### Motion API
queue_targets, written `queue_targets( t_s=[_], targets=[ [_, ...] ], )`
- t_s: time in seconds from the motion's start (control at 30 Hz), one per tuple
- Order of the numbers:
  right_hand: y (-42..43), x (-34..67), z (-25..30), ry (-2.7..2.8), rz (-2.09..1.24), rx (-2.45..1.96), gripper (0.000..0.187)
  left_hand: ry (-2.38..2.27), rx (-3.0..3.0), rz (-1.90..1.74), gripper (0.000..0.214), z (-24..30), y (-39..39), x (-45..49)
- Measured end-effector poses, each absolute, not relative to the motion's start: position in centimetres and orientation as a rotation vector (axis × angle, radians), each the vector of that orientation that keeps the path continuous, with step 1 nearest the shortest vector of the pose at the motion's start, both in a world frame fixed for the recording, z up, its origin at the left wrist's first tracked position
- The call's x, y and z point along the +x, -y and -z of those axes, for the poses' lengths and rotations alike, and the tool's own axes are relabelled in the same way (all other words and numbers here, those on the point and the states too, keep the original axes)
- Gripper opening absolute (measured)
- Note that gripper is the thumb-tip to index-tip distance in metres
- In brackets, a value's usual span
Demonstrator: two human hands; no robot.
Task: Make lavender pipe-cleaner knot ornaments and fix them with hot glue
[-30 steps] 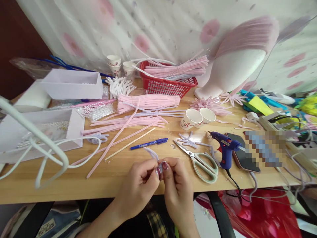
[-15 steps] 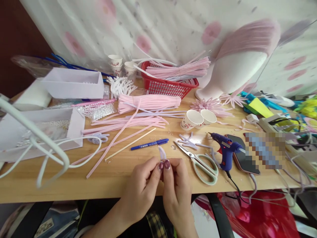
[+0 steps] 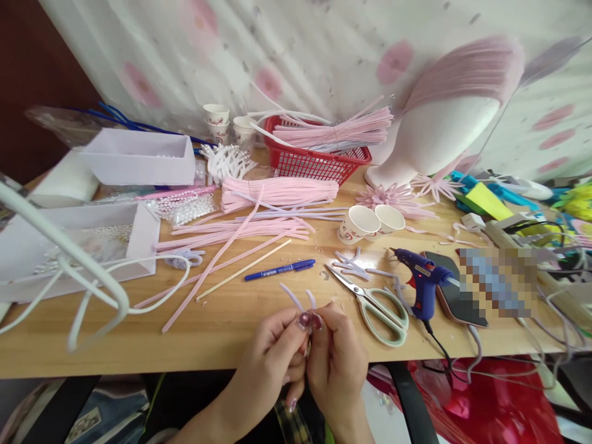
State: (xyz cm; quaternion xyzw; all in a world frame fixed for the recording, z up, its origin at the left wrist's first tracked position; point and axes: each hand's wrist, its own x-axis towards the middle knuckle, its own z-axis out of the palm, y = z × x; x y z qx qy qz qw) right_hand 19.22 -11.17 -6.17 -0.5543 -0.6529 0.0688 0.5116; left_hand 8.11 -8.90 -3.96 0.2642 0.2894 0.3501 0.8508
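My left hand (image 3: 272,354) and my right hand (image 3: 340,357) meet at the front edge of the table, thumb tips side by side. Both are closed in a pinch on a short lavender pipe cleaner (image 3: 291,296). Two pale ends stick up above the thumbs, spread apart; whether they belong to one bent piece or two, I cannot tell. The lower part is hidden by my fingers. Beyond my hands lies a blue marker pen (image 3: 280,270). Scissors (image 3: 370,302) with pale green handles rest to the right, beside several cut lavender pipe cleaner pieces (image 3: 354,265).
A blue glue gun (image 3: 420,277) and a phone (image 3: 456,296) lie at the right. Pink pipe cleaners (image 3: 282,190) are bundled mid-table before a red basket (image 3: 319,165). Paper cups (image 3: 358,224), a white mannequin head (image 3: 430,135) and white boxes (image 3: 143,237) stand around. A white bent stand (image 3: 60,237) crosses the left.
The single curved lavender tip above my thumbs now shows as two separate ends spread apart. My hands have shifted slightly right and towards me, and some left fingers have dropped lower.
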Motion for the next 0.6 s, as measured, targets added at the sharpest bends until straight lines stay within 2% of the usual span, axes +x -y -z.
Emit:
queue_targets(
  t_s=[0.37, 0.53, 0.6],
  targets=[
    [10.9, 19.2, 5.7, 1.691, -0.041, -1.288, 0.019, -0.624, 0.166, -0.479, 0.047, 3.0, 8.0, 7.4],
    [10.5, 21.5, 6.3, 1.459, -0.125, -1.515, 0.013, -0.808, 0.479, -0.787, 0.053, 3.1, 9.3, 6.3],
    [10.6, 22.5, 6.3, 1.370, -0.270, -1.554, 0.018, -0.909, 0.660, -0.897, 0.054, 3.2, 9.8, 5.5]
  ],
)
